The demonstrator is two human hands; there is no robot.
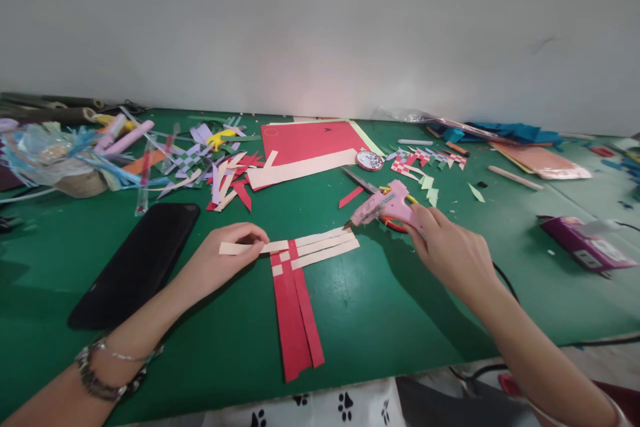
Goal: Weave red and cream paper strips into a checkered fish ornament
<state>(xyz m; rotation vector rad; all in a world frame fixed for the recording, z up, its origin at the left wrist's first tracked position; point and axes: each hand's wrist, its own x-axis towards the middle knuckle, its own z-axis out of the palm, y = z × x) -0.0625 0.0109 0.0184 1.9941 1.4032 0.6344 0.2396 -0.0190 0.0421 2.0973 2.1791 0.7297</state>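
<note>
My left hand (234,248) pinches a pale peach paper strip (275,247) whose right end lies over the top of a woven piece. That piece is made of red paper strips (295,320) running toward the table's front edge and peach strips (327,250) reaching to the right, crossed in a small checker pattern. In my right hand (447,243) is a pink glue gun (387,203), gripped by its handle. Its nozzle tip is at the right part of the topmost peach strip; whether it touches cannot be told. Scissors (363,180) with orange-red handles lie partly hidden behind the glue gun.
A black phone (137,267) lies beside my left forearm. Behind the work are red sheets (307,140), paper scraps (233,180), a round patterned disc (369,159) and small woven pieces (425,160). A purple box (583,243) with a cable stands right on the green table (370,333).
</note>
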